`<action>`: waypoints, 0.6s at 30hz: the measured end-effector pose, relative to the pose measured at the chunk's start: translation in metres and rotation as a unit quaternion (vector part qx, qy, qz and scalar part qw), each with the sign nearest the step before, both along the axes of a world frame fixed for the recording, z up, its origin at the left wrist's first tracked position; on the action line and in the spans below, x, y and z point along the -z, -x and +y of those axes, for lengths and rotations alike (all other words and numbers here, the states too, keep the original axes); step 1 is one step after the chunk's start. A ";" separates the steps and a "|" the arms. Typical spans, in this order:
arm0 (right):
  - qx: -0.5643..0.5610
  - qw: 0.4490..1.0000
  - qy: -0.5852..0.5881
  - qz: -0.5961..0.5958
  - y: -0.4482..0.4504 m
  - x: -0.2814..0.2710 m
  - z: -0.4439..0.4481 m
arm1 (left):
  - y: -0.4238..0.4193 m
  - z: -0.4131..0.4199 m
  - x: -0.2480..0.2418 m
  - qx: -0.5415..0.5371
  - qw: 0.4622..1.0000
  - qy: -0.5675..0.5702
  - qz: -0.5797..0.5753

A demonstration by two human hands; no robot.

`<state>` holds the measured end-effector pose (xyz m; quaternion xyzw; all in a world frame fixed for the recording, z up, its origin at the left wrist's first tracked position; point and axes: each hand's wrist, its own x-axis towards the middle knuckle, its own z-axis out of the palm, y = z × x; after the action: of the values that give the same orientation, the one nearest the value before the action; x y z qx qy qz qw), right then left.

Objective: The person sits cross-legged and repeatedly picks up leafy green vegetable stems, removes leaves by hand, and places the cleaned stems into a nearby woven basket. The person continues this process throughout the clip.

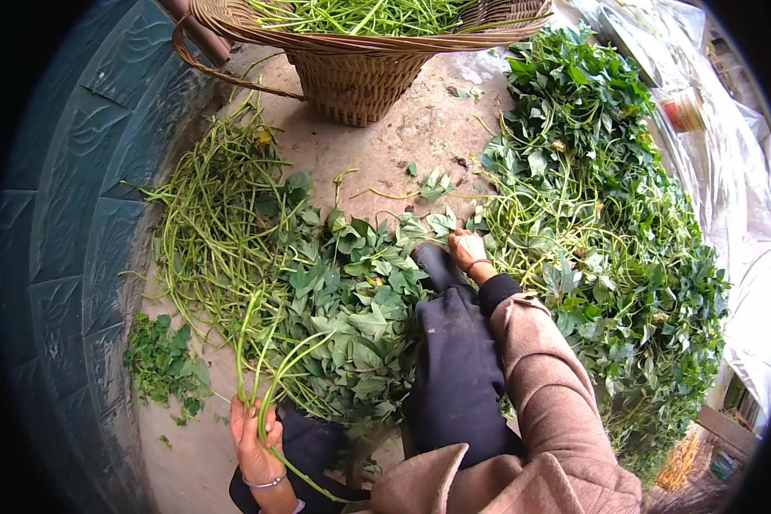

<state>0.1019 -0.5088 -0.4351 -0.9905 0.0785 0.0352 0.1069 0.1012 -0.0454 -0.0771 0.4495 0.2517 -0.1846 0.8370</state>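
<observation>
My left hand (255,429) grips several green leafless stems (273,376) at the lower left, their upper ends fanning out. One longer stem trails down from that hand. My right hand (468,249) is at the far edge of a heap of loose green leaves (372,308), beside my dark boot (438,266). Its fingers are bent against a leaf (442,223); whether they hold it is hidden. Right of this arm lies a large pile of leafy vines (591,218), which look like sweet potato vines. Stripped stems (218,212) are heaped on the left.
A wicker basket (363,77) filled with green stems stands ahead on the concrete floor (411,148). Dark tiled wall (77,225) borders the left side. Clear plastic sheeting (719,173) and a tub (683,110) lie beyond the vines. Small leaves (167,360) sit at the left.
</observation>
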 end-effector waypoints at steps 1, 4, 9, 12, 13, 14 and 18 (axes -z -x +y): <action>0.016 1.000 0.003 -0.019 0.000 -0.008 0.001 | 0.000 0.000 0.001 -0.005 1.000 0.000 -0.002; 0.124 0.988 -0.081 -0.032 0.010 -0.050 0.014 | 0.001 -0.006 -0.005 -0.020 1.000 0.004 -0.011; 0.122 0.979 -0.139 0.080 0.058 -0.142 0.031 | 0.012 -0.001 0.002 -0.025 0.999 0.003 -0.047; 0.028 0.977 -0.198 0.079 0.055 -0.216 0.031 | 0.020 0.009 0.008 -0.024 0.997 0.029 -0.070; 0.002 0.973 -0.226 0.040 0.047 -0.246 0.029 | 0.021 0.008 0.007 -0.040 0.996 0.024 -0.072; -0.042 0.953 -0.300 0.005 0.031 -0.276 0.024 | 0.023 0.008 0.004 -0.040 0.996 0.018 -0.073; -0.007 0.789 -0.606 -0.106 -0.052 -0.458 0.019 | 0.025 0.005 0.004 -0.044 0.994 0.045 -0.086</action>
<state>0.1537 -0.4899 0.0227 -0.7207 0.0219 -0.0290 0.6922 0.0764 -0.0404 -0.0816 0.4137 0.1896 -0.1190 0.8825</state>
